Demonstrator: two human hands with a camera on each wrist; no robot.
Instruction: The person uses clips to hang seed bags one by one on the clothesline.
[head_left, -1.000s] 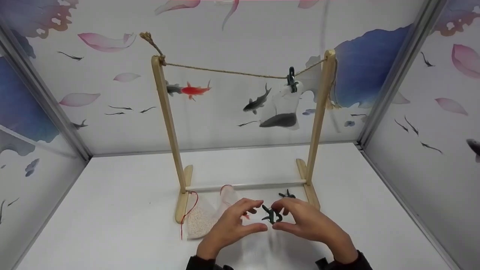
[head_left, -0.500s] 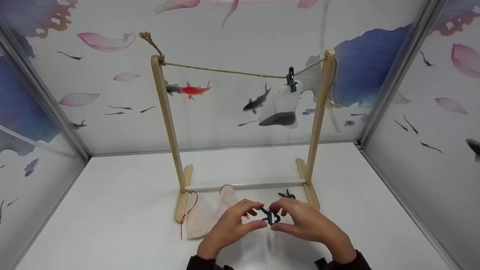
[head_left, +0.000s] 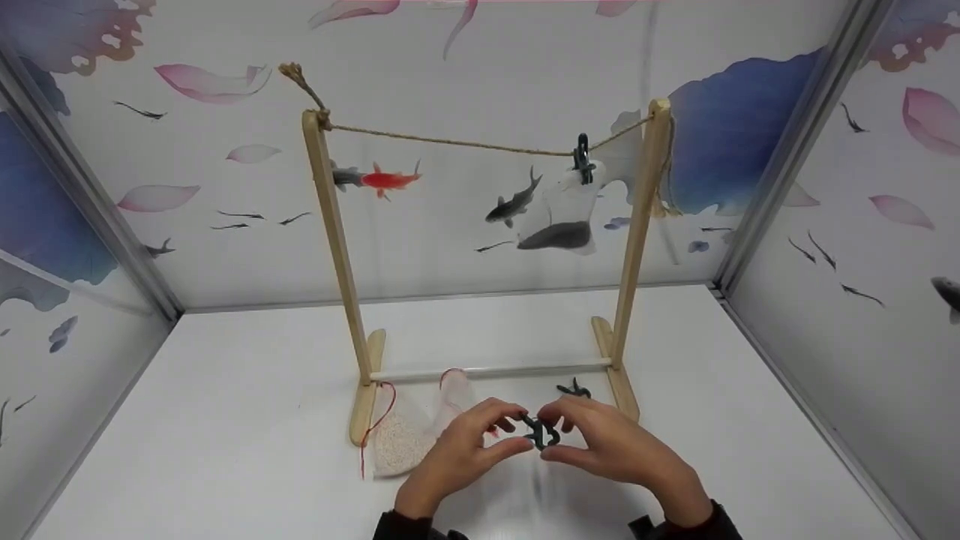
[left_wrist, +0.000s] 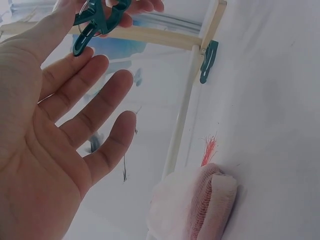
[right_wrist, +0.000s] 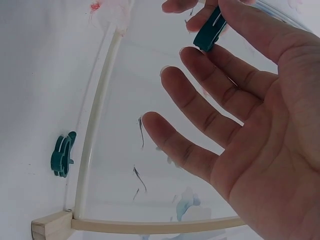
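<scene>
In the head view both hands meet over the table in front of the wooden rack, with a dark green plastic spring clip (head_left: 540, 433) between them. My left hand (head_left: 474, 441) pinches one side of it between thumb and fingertips. On the other side my right hand (head_left: 604, 441) pinches it too, thumb below. Both wrist views show the remaining fingers spread and loosely bent. A second green clip (right_wrist: 62, 154) lies on the table by the rack's white bar. Beside my left hand lies a pale mesh drawstring bag (head_left: 401, 446) with a red cord, partly hidden by that hand.
The wooden rack (head_left: 339, 251) carries a sagging rope (head_left: 450, 142) between its posts. From the rope, near the right post, a dark clip (head_left: 583, 159) holds a sheer white bag (head_left: 568, 202). The white bar (head_left: 495, 372) runs low between the feet. Printed walls enclose the table.
My left fingertips, at first apart from the clip, have come onto it. The clip has shifted slightly left with my right hand. The rack and bags have stayed put.
</scene>
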